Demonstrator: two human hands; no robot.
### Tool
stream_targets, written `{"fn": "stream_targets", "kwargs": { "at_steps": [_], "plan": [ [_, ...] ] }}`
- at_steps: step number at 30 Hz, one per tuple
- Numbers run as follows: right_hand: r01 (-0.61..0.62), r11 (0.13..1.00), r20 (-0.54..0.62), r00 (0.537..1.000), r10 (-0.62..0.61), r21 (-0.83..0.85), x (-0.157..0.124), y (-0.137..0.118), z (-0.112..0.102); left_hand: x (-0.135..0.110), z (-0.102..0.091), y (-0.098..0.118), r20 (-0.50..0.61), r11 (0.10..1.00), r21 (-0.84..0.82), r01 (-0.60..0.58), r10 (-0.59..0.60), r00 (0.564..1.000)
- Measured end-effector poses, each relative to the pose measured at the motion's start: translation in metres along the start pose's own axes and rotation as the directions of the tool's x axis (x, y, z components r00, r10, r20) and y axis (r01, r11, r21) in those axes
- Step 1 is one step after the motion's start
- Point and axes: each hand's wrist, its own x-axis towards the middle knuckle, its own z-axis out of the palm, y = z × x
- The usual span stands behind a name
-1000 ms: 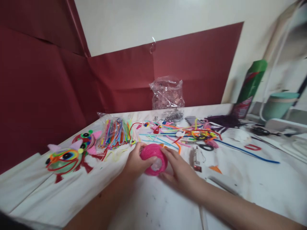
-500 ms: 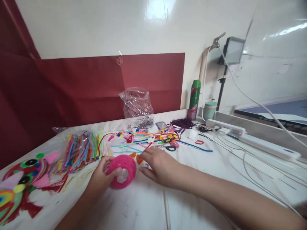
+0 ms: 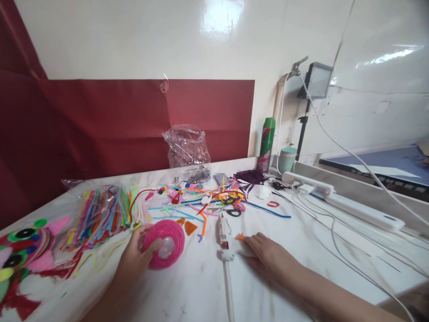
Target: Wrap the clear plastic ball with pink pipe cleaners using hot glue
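glue gun (image 3: 224,235) lies just left of the open right hand (image 3: 270,254), nozzle pointing away; left hand (image 3: 133,260), farther left, clasps the pink ball (image 3: 165,243).

Bare white table (image 3: 187,286) lay open along the near edge. A glue gun (image 3: 224,238) and its cord (image 3: 229,295) cut across the middle; scattered pipe cleaners (image 3: 197,202) crowded behind, and cables (image 3: 338,232) trailed across the right side.
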Motion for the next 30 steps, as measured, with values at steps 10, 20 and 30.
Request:
{"fn": "stream_targets", "kwargs": {
  "at_steps": [10,20,30],
  "plan": [
    [0.079,0.981,-0.16,0.986,-0.051,0.176,-0.011,0.124,-0.012,-0.006,0.0,0.001,0.013,0.992,0.128,-0.024,0.023,1.0],
    [0.053,0.994,-0.191,0.981,-0.034,0.093,-0.008,0.143,-0.029,-0.003,-0.008,0.001,0.153,0.991,0.135,-0.002,-0.019,0.988],
    [0.21,0.852,-0.132,0.977,-0.167,0.48,0.046,-0.075,-0.034,-0.005,-0.011,0.006,0.136,0.997,0.082,-0.009,-0.002,0.991]
  ]
}}
